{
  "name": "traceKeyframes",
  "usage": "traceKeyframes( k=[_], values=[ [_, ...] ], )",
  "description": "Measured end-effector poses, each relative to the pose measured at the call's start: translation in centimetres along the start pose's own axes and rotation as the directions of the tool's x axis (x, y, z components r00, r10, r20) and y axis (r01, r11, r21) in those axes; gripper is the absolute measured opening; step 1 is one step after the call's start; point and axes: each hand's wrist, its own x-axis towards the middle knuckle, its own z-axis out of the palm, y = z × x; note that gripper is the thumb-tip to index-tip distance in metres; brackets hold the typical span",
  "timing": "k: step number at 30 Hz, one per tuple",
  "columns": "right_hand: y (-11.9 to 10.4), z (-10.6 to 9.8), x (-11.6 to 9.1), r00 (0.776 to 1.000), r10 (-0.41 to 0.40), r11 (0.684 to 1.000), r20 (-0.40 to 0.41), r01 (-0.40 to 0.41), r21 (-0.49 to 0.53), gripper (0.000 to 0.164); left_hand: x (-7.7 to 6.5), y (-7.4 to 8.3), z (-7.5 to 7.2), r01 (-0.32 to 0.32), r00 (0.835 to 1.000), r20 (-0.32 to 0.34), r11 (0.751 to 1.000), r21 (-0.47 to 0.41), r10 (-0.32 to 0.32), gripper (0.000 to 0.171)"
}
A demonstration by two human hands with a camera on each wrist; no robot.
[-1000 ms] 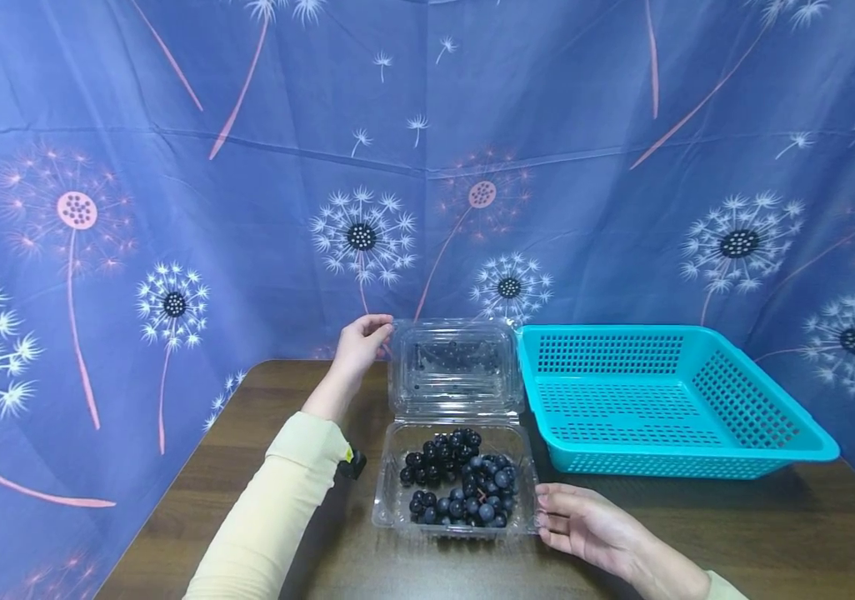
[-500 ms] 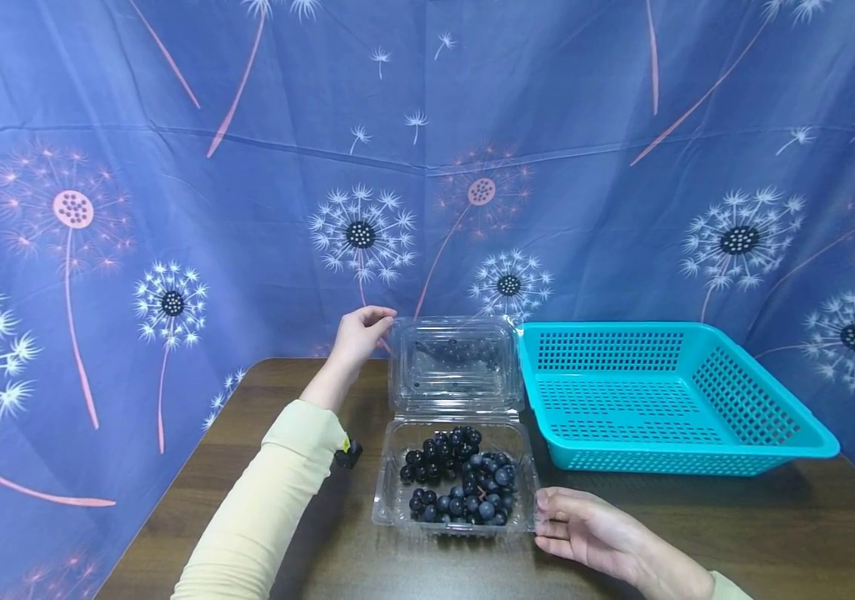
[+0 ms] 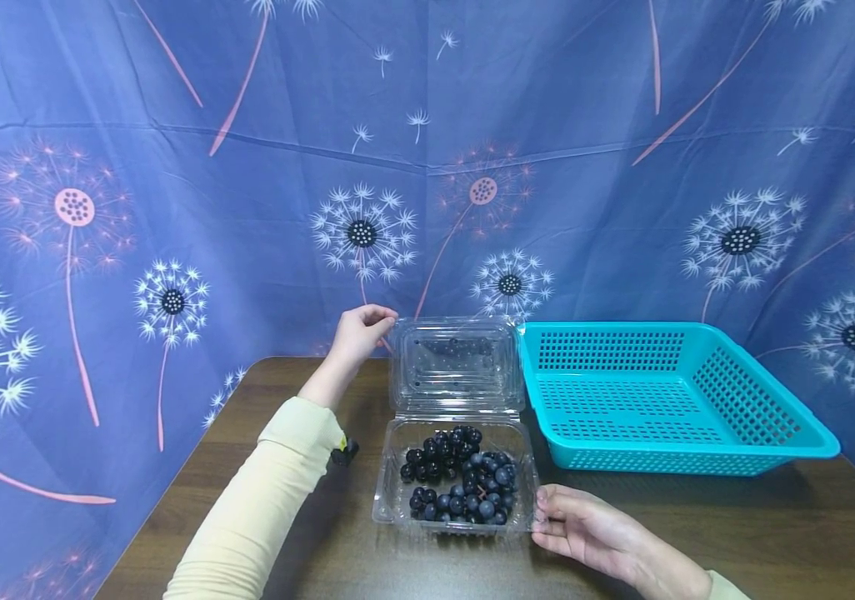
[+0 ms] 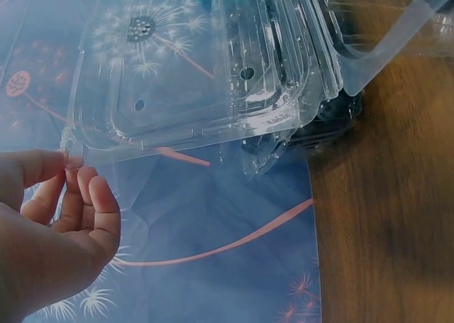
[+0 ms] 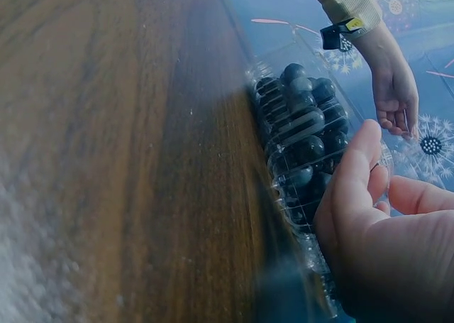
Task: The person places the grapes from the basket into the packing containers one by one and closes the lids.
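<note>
A clear plastic clamshell container (image 3: pixel 390 475) stands on the table, its hinged lid (image 3: pixel 457 402) raised at the back. Dark grapes (image 3: pixel 487 507) lie in the base in bunches. At the lid's upper left corner, my left hand (image 3: pixel 356 335) pinches the edge between thumb and index finger; the left wrist view shows this pinch, with the hand's other fingers (image 4: pixel 105 206) loosely curled. My right hand (image 3: pixel 592 533) holds the base by its front right corner. From the right wrist, the grapes (image 5: pixel 306 149) show through the clear wall, and that hand's thumb and fingers are around the corner.
A turquoise perforated basket (image 3: pixel 686 450) stands just right of the container, touching or very near the lid. Behind the brown wooden table (image 3: pixel 202 500) hangs a blue dandelion-print cloth (image 3: pixel 262 217). A small black device (image 5: pixel 340 35) is strapped to the left wrist.
The left hand has shifted very slightly up with the lid's corner early on. Its forearm has drifted a little left. The right hand, grapes and basket stay nearly the same.
</note>
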Motion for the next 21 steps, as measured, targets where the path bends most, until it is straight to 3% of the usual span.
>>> traceKeyframes(
  k=[8, 21],
  values=[
    [0.1, 0.1, 0.3, 1.0, -0.009, 1.0, -0.008, 0.01, 0.017, 0.024, -0.2, 0.1, -0.1, -0.008, 1.0, -0.017, 1.0, -0.001, 0.008, 0.017],
    [-0.1, -0.2, 0.4, 0.999, -0.029, 0.999, -0.032, 0.03, 0.026, 0.03, -1.5, 0.1, -1.0, -0.035, 0.999, -0.027, 0.999, 0.008, 0.036, 0.017]
  ],
)
